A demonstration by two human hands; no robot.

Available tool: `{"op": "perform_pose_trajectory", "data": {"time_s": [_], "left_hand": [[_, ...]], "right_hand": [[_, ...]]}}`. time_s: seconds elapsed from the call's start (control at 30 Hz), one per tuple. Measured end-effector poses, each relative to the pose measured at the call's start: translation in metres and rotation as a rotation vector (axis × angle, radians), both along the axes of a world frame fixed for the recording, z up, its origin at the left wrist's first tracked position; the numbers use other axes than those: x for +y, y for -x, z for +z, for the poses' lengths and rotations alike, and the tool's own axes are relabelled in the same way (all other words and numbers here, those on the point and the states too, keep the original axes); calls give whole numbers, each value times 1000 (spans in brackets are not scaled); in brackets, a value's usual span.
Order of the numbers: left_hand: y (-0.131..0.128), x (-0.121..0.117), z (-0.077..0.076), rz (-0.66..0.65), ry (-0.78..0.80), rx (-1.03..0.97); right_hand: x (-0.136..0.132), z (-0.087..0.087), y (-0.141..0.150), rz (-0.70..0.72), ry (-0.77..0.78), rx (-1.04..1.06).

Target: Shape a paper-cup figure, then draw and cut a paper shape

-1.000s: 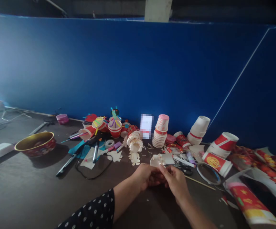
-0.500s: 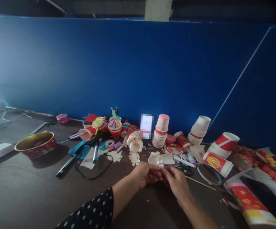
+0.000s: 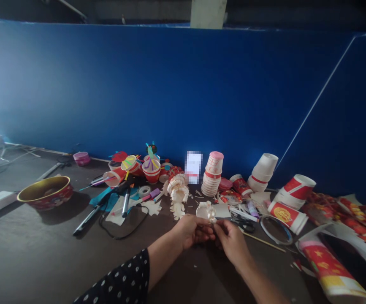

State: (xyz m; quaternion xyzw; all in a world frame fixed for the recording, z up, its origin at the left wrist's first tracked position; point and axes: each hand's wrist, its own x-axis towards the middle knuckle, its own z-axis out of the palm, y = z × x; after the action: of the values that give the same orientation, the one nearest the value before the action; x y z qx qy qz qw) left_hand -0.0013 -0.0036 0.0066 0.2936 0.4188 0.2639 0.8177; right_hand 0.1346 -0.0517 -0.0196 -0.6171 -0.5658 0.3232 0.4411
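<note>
My left hand point(image 3: 193, 231) and my right hand point(image 3: 229, 237) meet at the table's front middle. Between their fingertips is a small white paper flower point(image 3: 210, 213) with curled petals; both hands pinch its lower end. The fingers partly hide how it is gripped. Just behind lies a pale paper piece point(image 3: 222, 210). To the left stands a larger curled paper shape point(image 3: 178, 190), with a flat petal cutout point(image 3: 178, 210) in front of it. Black-handled scissors point(image 3: 245, 224) lie to the right of my right hand.
Paper cup stacks point(image 3: 212, 175) stand along the blue partition point(image 3: 170, 93). A gold-rimmed bowl point(image 3: 45, 196), a glue gun point(image 3: 98, 207) and a marker point(image 3: 126, 202) are at left. At right are a tape roll point(image 3: 276, 230), a wooden stick point(image 3: 265, 242) and a printed cup point(image 3: 331, 266).
The view has shifted very slightly. Both hands keep the same pinch on the paper flower, with hardly any visible movement.
</note>
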Motion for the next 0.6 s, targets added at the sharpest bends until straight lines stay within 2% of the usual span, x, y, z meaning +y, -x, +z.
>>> {"op": "perform_pose_trajectory", "data": {"time_s": [0.6], "left_hand": [[2, 2, -1, 28, -3, 9]], "right_hand": [[2, -3, 1, -34, 8, 23]]}}
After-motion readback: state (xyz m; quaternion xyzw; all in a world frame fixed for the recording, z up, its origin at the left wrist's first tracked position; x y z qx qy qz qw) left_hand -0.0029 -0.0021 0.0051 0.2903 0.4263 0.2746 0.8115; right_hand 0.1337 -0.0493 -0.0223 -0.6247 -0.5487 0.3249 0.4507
